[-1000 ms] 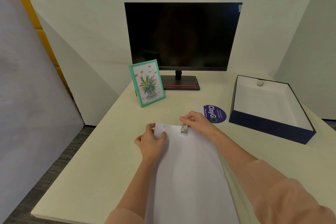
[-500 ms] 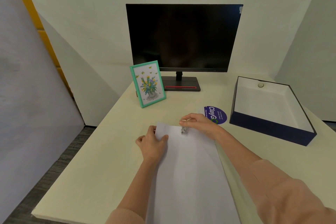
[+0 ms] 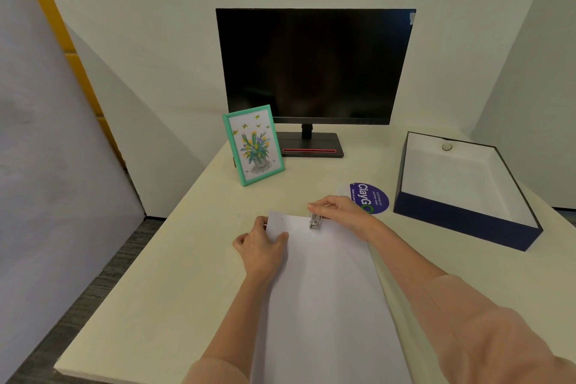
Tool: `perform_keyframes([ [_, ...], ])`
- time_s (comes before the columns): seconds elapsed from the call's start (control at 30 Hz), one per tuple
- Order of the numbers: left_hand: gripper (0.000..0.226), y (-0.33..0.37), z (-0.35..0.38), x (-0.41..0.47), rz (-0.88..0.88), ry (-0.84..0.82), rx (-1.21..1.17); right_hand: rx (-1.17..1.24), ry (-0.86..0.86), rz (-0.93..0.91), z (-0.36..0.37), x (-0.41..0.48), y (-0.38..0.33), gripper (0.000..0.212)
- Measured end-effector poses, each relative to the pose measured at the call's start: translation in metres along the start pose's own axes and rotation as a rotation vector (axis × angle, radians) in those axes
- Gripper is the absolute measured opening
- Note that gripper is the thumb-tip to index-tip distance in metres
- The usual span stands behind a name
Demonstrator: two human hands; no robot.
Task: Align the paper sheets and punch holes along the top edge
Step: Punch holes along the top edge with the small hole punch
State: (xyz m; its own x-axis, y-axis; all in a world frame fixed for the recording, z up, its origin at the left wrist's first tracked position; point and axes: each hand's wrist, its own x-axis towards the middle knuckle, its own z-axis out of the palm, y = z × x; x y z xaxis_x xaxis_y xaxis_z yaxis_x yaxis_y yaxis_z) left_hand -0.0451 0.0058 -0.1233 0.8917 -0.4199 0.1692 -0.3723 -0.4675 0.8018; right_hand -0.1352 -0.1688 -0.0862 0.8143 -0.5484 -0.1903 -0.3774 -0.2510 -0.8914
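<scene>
2 hands: left hand (image 3: 261, 246) grips the paper stack (image 3: 324, 290) at its top-left corner, right hand (image 3: 339, 215) pinches 1 small metal punch (image 3: 315, 221) on the stack's top edge. Sheet count: can't tell. Right of stack: 1 purple sticker (image 3: 372, 198), 1 open box (image 3: 461, 221). Beyond stack: 1 framed picture (image 3: 253, 145), 1 monitor (image 3: 314, 65)

Matt white paper sheets (image 3: 324, 290), shiny metal punch (image 3: 315, 221), smooth matt desk (image 3: 174, 284).

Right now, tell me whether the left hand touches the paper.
Touching. The head view shows the left hand pinching the paper near its top left corner, thumb lying on top.
</scene>
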Motion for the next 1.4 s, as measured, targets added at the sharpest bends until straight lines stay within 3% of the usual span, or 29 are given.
perform_keyframes([
  [0.9, 0.025, -0.002, 0.0, 0.001, 0.0, 0.007, -0.006, -0.015, 0.024, 0.048, -0.025, -0.01, 0.011, 0.035],
  [1.4, 0.024, -0.004, 0.002, 0.002, 0.004, 0.003, -0.008, -0.018, 0.017, 0.061, -0.048, -0.02, 0.019, 0.048],
])
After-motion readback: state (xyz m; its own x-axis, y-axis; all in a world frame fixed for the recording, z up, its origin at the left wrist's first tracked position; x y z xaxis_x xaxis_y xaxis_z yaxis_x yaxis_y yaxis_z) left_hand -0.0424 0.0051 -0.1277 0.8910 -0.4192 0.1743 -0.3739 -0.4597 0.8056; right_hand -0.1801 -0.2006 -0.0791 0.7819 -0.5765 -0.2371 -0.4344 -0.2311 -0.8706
